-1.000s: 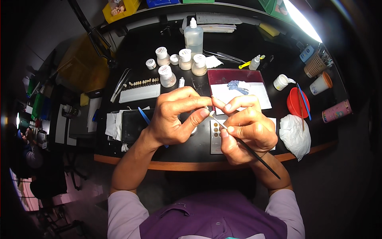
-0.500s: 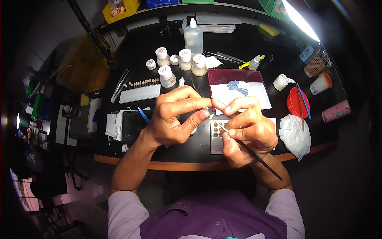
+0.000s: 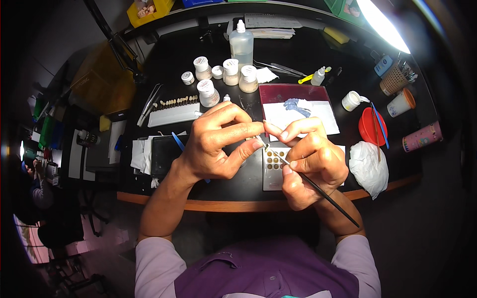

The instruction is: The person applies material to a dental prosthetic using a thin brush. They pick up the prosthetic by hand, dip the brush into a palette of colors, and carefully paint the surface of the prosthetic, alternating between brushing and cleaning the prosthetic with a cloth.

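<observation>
A: Start at the left. What is the left hand doing?
B: Pinching a small pale piece between thumb and fingers, up in the air over the bench. The piece is too small to make out clearly.
A: And what could go wrong there?
B: It could drop, I'd say, if that pinch loosened or got nudged from the side.
A: Nudged by what?
B: By the brush — its tip is close by, though I can't tell whether it touches. The right hand grips it between thumb and fingers, and a slip there could jab the piece. The hands meet at the fingertips, so a jolt in one would likely pass to the other.
A: Now edges and room, left to right again?
B: A blue-handled tool lies just beside the left wrist, so a swing that way might catch it. Below the hands runs the bench's wooden edge; a piece falling close in could roll off. The welled palette sits under the hands. To the right, a crumpled white bag and a red bowl limit the elbow side — dark bench shows between bag and hand.
</observation>
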### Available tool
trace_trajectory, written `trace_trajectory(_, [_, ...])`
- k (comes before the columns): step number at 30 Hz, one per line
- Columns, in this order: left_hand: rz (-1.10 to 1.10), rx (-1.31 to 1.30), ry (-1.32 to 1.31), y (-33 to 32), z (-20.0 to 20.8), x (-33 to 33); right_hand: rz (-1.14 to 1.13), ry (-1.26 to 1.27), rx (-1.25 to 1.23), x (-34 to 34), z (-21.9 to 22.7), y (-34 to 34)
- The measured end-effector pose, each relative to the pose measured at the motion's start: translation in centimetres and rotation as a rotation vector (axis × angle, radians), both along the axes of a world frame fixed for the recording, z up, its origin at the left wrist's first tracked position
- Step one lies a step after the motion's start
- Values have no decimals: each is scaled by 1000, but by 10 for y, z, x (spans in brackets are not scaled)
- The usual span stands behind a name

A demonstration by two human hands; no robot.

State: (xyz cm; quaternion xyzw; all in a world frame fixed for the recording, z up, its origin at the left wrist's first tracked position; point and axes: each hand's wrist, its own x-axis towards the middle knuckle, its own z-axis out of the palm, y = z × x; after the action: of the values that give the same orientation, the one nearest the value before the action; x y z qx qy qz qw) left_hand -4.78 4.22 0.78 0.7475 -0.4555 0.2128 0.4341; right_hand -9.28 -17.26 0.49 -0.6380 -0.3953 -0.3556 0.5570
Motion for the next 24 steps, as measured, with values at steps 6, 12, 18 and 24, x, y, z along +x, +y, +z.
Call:
trace_trajectory(6, [0, -7, 4, 0, -2, 0, -11, -2, -9, 0, 0, 2])
trace_trajectory(12, [-2, -9, 6, 0, -2, 1, -6, -16, -11, 2, 1, 2])
trace_trajectory(18, [-3, -17, 12, -1, -3, 0, -2, 10, 4, 1, -2, 2])
trace_trajectory(24, [-9, -12, 22, -1, -3, 0, -3, 6, 16, 2, -2, 3])
